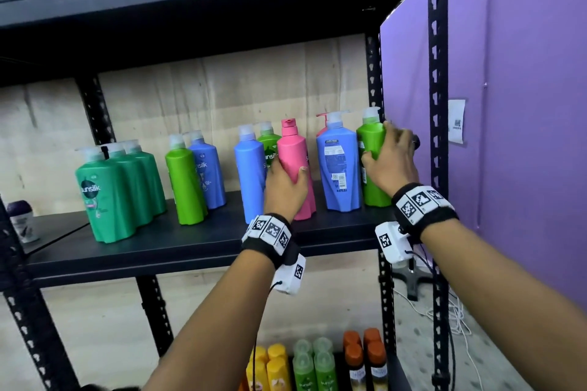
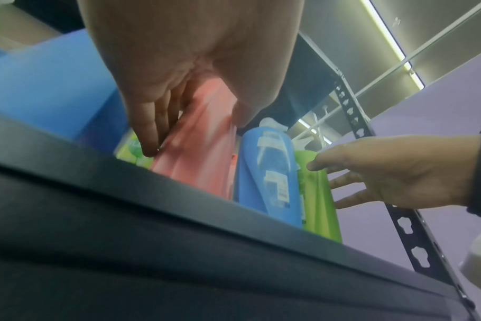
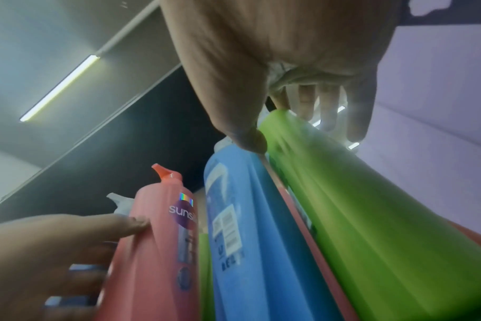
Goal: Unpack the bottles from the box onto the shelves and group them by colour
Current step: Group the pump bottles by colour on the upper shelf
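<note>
On the black middle shelf my left hand grips a pink flip-cap bottle low on its body; the bottle leans slightly. In the left wrist view the fingers curl round the pink bottle. At the shelf's right end my right hand holds a light green pump bottle, thumb on its front and fingers round its far side. The right wrist view shows the green bottle under my right hand. Between the two stands a blue bottle with its back label showing.
Further left stand three dark green bottles, a light green one and two blue ones. A pink pump bottle hides behind the blue one. Yellow, green and orange bottles fill the lower shelf. A purple partition adjoins the right post.
</note>
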The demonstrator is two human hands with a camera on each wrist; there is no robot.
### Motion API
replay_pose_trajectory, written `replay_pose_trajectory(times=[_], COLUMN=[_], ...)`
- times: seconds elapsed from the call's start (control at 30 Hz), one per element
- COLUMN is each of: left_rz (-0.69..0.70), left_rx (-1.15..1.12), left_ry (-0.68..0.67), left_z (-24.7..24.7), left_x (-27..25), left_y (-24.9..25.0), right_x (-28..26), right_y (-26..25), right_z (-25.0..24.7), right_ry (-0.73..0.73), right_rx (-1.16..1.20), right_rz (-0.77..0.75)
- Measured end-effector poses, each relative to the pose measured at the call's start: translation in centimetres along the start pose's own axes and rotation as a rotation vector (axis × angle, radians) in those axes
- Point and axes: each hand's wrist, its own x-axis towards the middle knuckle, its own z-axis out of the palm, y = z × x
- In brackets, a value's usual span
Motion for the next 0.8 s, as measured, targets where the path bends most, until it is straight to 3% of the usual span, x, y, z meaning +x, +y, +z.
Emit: replay_pose_trajectory(times=[0.17,0.33,0.43,0.6,0.8], left_rz=[0.06,0.047,-0.058,-0.143,-0.086], left_rx=[-0.014,0.167,0.227,0.035,-0.001], left_ry=[0.233,0.402,0.307,0.091,0.076], left_z=[-3.4,-5.4,-5.6,-5.1,-5.5], left_x=[-0.3,0.9,1.5,1.4,0.9], left_y=[0.0,-0.3,-0.8,-1.9,-2.1], right_x=[-0.1,0.8,1.2,0.7,-0.3], right_y=[-1.5,-3.7,-4.1,-4.5,-4.5], right_z=[-1.0,-1.1,-0.6,0.7,1.4], right_ry=[0.132,-0.045,-0.098,-0.093,-0.03], right_rx=[-0.115,-0.198,-0.311,-0.371,-0.053], right_rz=[-0.189,-0.264,-0.277,-0.267,-0.259])
